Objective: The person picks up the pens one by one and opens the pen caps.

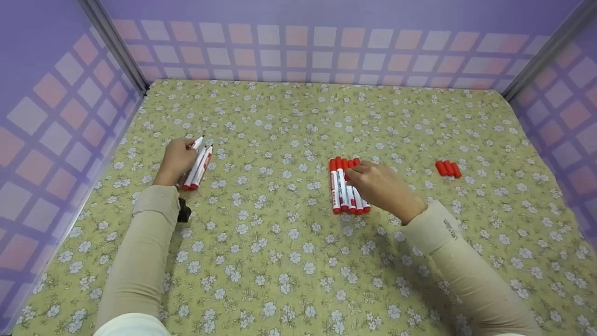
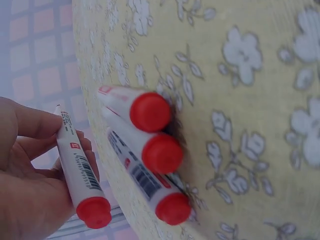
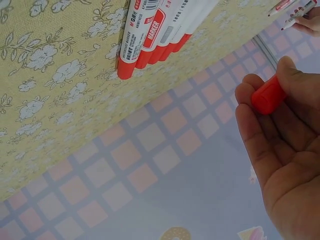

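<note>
White, slim cylindrical marker with a red end plug and bare dark tip (image 2: 77, 152): my left hand (image 2: 35, 167) pinches its barrel toward the tip. I'd expect it light, stiff and smooth enough to roll, best held mid-barrel, clear of ink. My right hand (image 3: 287, 145) pinches a short red plastic cap (image 3: 268, 96), likely firm-sided. Three similar markers (image 2: 131, 131) lie just beside my left hand, red-capped white markers (image 1: 343, 189) by my right, loose red caps (image 1: 448, 168) farther right on yellow floral cloth (image 1: 280, 242).
</note>
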